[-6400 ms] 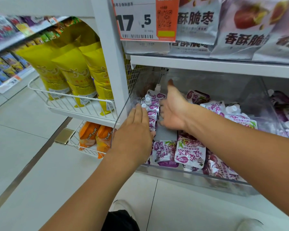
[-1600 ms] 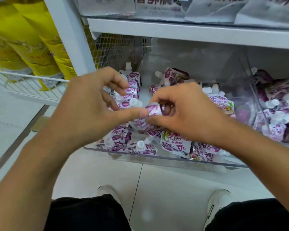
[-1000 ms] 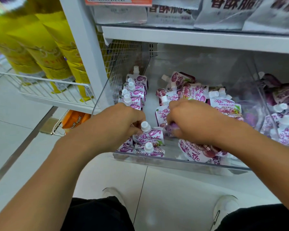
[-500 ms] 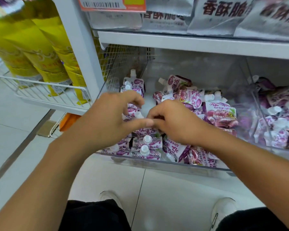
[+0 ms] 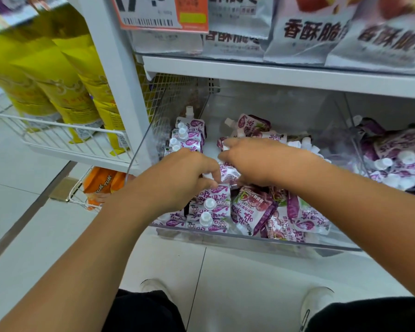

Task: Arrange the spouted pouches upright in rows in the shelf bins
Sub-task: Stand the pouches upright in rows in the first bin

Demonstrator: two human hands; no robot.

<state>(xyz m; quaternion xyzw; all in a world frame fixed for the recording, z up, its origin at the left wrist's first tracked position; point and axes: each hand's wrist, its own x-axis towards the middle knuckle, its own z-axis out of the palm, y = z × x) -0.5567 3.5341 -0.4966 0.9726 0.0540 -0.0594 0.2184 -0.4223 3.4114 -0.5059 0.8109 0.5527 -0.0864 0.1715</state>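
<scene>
Both hands meet on one spouted pouch [image 5: 228,173] over the middle of the clear bin [image 5: 249,238]. The left hand [image 5: 177,180] has its fingers curled and pinches the pouch's near edge, while the right hand [image 5: 256,161] closes round its far side from above; how firmly the right fingers hold it is partly hidden by the hand itself, so I would only call it a grip, not say how tight. They seem to hold it this way to turn it cap-up and steer it into line.

Directly below, against the bin's front left corner, a short row of upright pouches [image 5: 210,209] stands with white caps pointing up, and a second upright row [image 5: 186,137] runs along the left wall toward the back. The held pouch hangs between those two stretches, probably bound for the gap there.

Across the bin's right half, loose pouches [image 5: 273,212] lie flat and jumbled up to the front edge, not yet sorted. Past the right wall, a neighbouring bin [image 5: 398,159] holds a similar heap.
</scene>
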